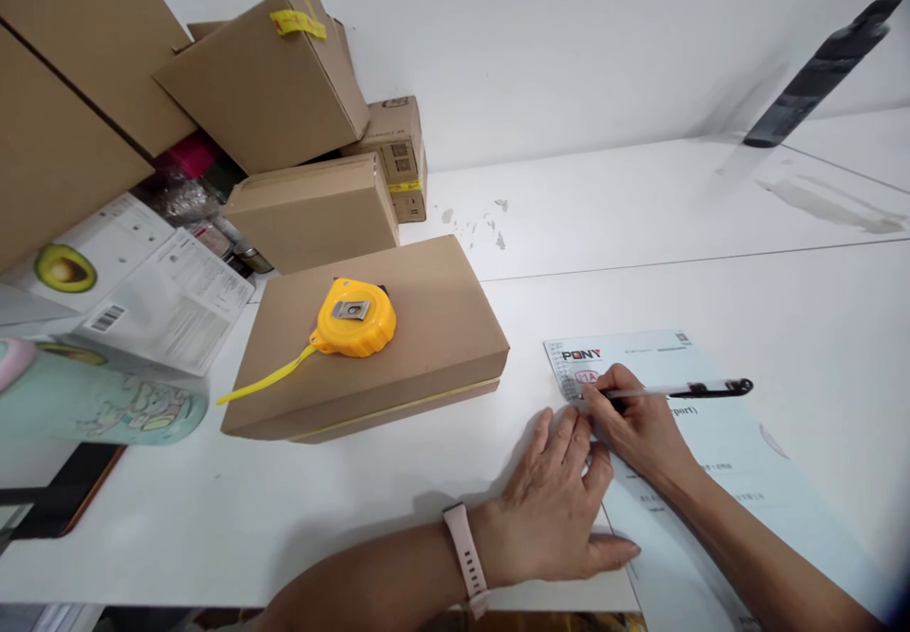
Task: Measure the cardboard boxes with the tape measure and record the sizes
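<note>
White wall [569, 45] rises behind the white table [341, 509], with my work lying toward four and five o'clock. At five, my left hand [551, 490] lies palm down and spread, thumb across the left edge of the printed sheet [743, 442], fingertips by its upper left corner; I think light, steady pressure there best keeps the paper from creeping. Just right of it, toward four o'clock, my right hand [636, 424] pinches a black pen [711, 389], point down at that corner beside small written marks [558, 355] too fine to read. Short, unhurried strokes from the fingers suit so narrow a space, I judge, and I should rest the hand without dragging it over ink. The sheet fills four o'clock.

Around that, from the left: a dark flat device [78, 495], probably a phone, at eight; a pale green flask [149, 409] between eight and nine; white cartons [163, 300] at nine; cardboard boxes [270, 92] piled around ten. Nearer the centre, at eight, a flat carton [441, 300] bears a yellow tape measure [366, 329], strap trailing left. Flaked patches [501, 206] mark the tabletop at one, a dark bottle [810, 82] stands at two, and a grey smear [831, 206] lies just short of three.
</note>
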A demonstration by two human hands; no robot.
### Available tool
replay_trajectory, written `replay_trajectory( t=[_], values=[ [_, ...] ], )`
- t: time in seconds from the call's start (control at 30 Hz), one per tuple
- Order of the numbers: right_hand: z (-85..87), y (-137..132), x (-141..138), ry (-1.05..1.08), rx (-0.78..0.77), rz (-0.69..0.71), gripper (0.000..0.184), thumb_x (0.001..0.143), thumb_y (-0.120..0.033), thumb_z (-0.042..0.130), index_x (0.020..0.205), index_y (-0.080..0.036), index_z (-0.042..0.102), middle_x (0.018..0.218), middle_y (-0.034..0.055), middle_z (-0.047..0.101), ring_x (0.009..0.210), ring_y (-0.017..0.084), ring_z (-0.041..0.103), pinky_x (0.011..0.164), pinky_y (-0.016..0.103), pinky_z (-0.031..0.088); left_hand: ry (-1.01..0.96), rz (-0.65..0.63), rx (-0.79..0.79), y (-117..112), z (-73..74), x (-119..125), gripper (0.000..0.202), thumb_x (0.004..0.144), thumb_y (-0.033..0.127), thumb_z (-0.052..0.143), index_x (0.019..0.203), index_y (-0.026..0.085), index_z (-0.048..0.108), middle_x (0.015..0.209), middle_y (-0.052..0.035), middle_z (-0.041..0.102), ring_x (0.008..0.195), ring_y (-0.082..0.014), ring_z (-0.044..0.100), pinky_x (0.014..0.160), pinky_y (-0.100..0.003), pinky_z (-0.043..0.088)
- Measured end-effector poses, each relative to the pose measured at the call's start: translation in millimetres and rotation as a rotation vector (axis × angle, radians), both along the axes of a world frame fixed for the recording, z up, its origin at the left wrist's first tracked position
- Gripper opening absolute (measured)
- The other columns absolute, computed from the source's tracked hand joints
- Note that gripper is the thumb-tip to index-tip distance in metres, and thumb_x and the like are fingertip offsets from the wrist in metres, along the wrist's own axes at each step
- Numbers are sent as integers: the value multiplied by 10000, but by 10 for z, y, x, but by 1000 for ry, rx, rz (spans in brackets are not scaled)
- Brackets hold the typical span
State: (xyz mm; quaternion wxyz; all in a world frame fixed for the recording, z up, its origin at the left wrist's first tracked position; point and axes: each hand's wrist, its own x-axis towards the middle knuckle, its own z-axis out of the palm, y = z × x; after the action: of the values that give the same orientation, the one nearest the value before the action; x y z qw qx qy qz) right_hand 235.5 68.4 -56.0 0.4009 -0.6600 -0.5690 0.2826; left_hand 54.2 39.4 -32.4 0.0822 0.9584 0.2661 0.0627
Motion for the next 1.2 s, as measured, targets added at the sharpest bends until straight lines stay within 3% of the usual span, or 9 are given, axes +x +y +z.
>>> replay_trajectory(
  t=[1.2],
  values=[
    [45, -1, 2, -40, 25, -55, 281, 894, -418, 572, 702, -247, 460, 513, -59, 445, 458, 117, 397, 426, 245, 331, -8, -4, -24, 0, -17, -2, 815, 960, 687, 388, 1414, 11, 403, 1586, -281, 321, 1530, -375, 174, 1247, -511, 146]
  ],
)
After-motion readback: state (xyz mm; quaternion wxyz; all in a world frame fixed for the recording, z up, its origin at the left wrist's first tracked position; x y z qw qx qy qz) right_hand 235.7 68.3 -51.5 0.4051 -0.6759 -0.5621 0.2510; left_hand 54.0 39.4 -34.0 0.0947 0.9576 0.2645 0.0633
